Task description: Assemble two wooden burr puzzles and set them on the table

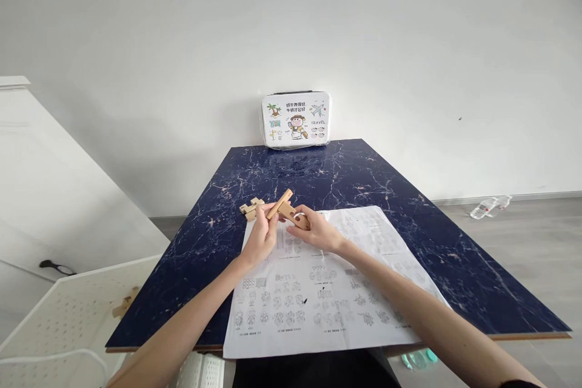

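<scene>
My left hand (262, 236) pinches a slim wooden puzzle bar (280, 203) that tilts up to the right. My right hand (317, 229) grips another notched wooden puzzle piece (293, 216) that meets the bar. Both hands hover over the top of a large printed instruction sheet (327, 303) on the dark blue marble table (364, 176). A loose notched wooden piece (251, 208) lies on the table just left of my left hand.
A white illustrated tin box (296, 119) leans against the wall at the table's far edge. A white perforated cart (68, 315) with a wooden piece (123, 304) stands at the lower left. A plastic bottle (490, 207) lies on the floor at right.
</scene>
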The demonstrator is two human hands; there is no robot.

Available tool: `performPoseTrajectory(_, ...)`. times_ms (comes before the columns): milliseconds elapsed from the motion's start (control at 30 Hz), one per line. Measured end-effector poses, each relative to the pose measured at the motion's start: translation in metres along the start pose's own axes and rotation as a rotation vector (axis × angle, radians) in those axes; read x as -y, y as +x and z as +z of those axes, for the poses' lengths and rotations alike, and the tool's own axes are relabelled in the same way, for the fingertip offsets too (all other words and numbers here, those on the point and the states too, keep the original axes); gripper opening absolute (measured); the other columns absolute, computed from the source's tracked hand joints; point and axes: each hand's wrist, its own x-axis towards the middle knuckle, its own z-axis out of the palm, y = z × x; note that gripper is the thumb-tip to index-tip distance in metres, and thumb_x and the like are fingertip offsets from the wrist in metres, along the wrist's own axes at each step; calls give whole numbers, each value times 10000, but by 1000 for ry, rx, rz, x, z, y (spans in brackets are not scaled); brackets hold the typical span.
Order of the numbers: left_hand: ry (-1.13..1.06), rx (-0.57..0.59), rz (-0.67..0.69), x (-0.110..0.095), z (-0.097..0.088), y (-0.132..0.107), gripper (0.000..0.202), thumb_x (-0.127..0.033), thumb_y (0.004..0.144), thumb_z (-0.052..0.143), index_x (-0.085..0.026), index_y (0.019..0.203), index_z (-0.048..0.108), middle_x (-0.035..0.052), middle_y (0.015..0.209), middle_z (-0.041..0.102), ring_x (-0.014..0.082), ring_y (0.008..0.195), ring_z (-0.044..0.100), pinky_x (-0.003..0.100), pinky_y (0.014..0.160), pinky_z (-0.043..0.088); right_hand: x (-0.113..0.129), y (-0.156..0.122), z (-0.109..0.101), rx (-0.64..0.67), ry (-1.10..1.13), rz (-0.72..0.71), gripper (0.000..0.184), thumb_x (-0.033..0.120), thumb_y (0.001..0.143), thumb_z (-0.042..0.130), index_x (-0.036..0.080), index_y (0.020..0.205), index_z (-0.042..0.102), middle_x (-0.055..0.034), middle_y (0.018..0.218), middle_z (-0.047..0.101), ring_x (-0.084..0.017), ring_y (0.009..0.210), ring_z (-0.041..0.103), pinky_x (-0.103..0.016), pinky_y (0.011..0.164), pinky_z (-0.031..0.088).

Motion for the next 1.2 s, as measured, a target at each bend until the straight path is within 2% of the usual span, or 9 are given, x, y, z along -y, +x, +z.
performPoseTrajectory(133, -40, -85, 11, -1, -3, 4, 197, -387, 1110, 423, -236, 1235, 408, 174, 1397, 621, 263, 1222, 683, 485, 997, 584, -4, 2, -2, -6, -143, -41, 310, 540, 973, 593, 234, 996, 552, 86, 597, 413, -128, 514, 372, -262, 534, 276)
performPoseTrajectory(233, -75, -139, 2, 1, -8, 8, 194, -389, 1112, 429, -234, 1225, 400, 155, 1345, 650, 224, 1060, 750, 458, 935, 611, -6, 2, -4, -22, -360, -130, 314, 480, 1050, 500, 223, 888, 578, 38, 623, 517, -139, 547, 439, -277, 580, 274)
performPoseTrajectory(367, -65, -165, -14, 9, -12, 17, 209, -408, 1108, 443, -225, 1206, 416, 127, 1240, 682, 180, 885, 762, 403, 842, 625, -7, 2, -4, -11, -562, -217, 440, 451, 1088, 462, 203, 735, 548, -34, 759, 629, -150, 630, 497, -286, 601, 257)
performPoseTrajectory(633, -29, -126, 12, 14, -7, 26, 186, -393, 1109, 439, -219, 1169, 418, 100, 1148, 705, 154, 803, 737, 377, 835, 590, -10, 3, -5, 30, -671, -267, 423, 439, 1090, 485, 196, 753, 563, -47, 777, 642, -153, 645, 507, -295, 592, 250)
performPoseTrajectory(800, -14, -156, 14, 12, -8, 26, 175, -390, 1108, 438, -224, 1160, 424, 95, 1155, 694, 150, 808, 724, 356, 799, 587, -11, 2, -4, 13, -717, -287, 378, 411, 1084, 505, 198, 781, 581, -57, 800, 660, -171, 686, 556, -305, 611, 314)
performPoseTrajectory(900, -21, -167, 22, 12, -10, 27, 165, -380, 1108, 439, -228, 1170, 421, 93, 1167, 694, 150, 834, 726, 351, 802, 584, -13, 2, -2, -32, -730, -303, 317, 385, 1087, 503, 197, 859, 621, -71, 852, 668, -203, 772, 608, -324, 694, 418)
performPoseTrajectory(1033, -28, -203, 33, 14, -11, 29, 172, -386, 1105, 443, -233, 1179, 413, 93, 1162, 703, 158, 826, 730, 325, 738, 563, -14, 2, -2, -102, -703, -364, 246, 370, 1086, 508, 190, 1180, 647, -135, 1140, 676, -265, 1009, 645, -409, 887, 520)
performPoseTrajectory(1100, -32, -219, 30, 16, -12, 30, 171, -384, 1102, 448, -230, 1166, 412, 94, 1152, 707, 158, 815, 728, 306, 700, 546, -13, 3, -1, -95, -693, -431, 319, 386, 1080, 532, 194, 1324, 604, -152, 1304, 647, -291, 1179, 616, -457, 1002, 514)
performPoseTrajectory(1200, -29, -224, 30, 17, -12, 31, 155, -367, 1099, 453, -226, 1152, 414, 95, 1147, 709, 152, 805, 723, 300, 691, 535, -11, 5, 4, -35, -720, -520, 450, 426, 1077, 538, 206, 1469, 521, -141, 1486, 588, -317, 1422, 486, -516, 1160, 429)
